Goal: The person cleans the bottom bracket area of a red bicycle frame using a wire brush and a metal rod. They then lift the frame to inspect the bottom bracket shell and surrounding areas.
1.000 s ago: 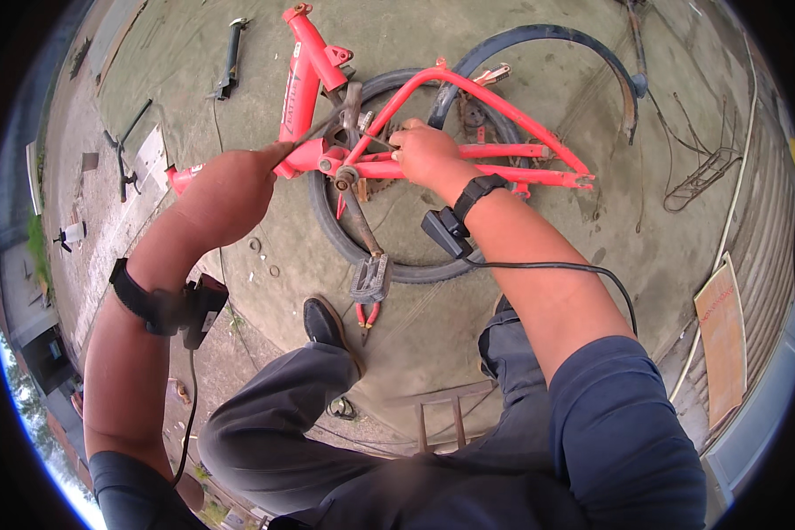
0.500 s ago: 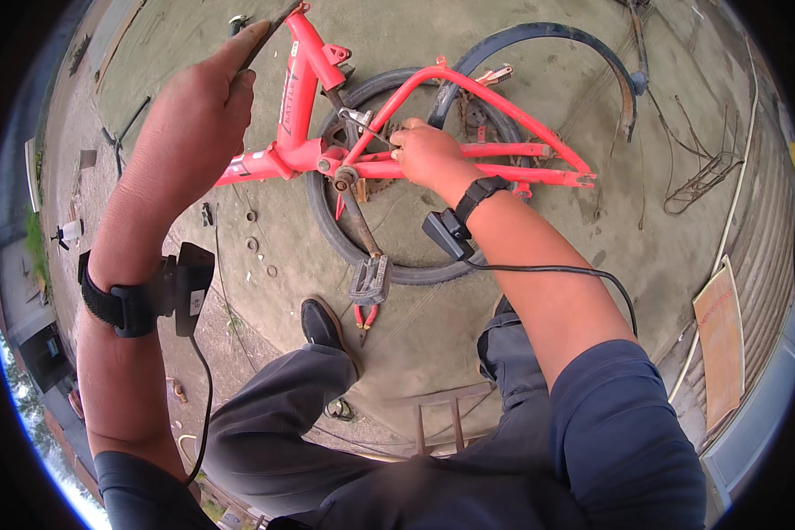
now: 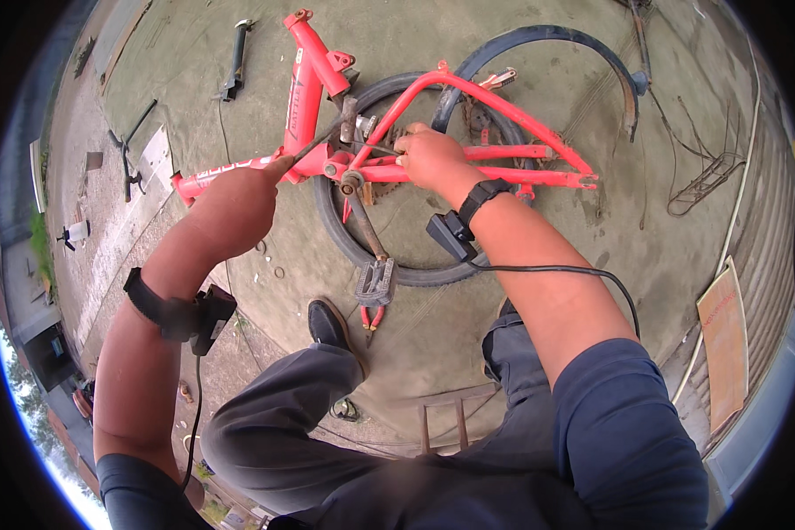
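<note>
The pink-red bicycle frame lies on its side in front of me. My left hand is closed round the dark handle of a hammer, whose rusty head is at the crank area, beside a silver metal part. My right hand pinches a thin metal rod that points left toward that spot; its held end is hidden in the fingers. Below, a crank arm runs down to a grey pedal. A black-tyred wheel lies beneath the frame.
Red-handled pliers lie below the pedal, near my shoe. A dark curved mudguard arches at the far right. At the far left are a black tube and a handlebar. A wire rack lies at right.
My left hand has swung the hammer down and right, from high at the upper left to the crank area. My right hand stays nearly in place with the rod.
</note>
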Motion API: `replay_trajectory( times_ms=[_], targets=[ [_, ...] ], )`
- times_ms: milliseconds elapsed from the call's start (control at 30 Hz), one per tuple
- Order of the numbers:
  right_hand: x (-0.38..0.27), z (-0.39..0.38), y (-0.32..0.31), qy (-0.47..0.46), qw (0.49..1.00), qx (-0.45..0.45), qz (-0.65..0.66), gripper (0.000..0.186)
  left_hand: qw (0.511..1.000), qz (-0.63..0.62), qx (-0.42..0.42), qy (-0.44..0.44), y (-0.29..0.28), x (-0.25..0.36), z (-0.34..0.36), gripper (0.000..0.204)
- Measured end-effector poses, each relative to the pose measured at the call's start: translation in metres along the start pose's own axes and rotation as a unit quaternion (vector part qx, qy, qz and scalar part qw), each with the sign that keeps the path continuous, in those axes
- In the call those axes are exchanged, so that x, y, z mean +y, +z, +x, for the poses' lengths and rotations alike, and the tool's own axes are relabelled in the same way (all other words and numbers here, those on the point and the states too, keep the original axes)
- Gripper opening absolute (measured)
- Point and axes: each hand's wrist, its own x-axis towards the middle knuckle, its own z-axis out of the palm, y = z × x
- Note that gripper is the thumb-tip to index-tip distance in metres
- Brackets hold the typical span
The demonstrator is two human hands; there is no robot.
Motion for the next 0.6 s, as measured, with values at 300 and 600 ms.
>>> replay_trajectory(
  times_ms=[300,600],
  targets=[
    [-0.005,-0.003,-0.014,0.044,0.996,0.005,0.074,0.040,0.977,-0.110,0.174,0.058,0.041,-0.035,0.008,0.054],
    [-0.004,-0.002,-0.013,0.027,0.997,0.030,0.067,0.042,0.953,-0.253,0.161,-0.052,0.056,-0.064,-0.023,0.045]
  ],
)
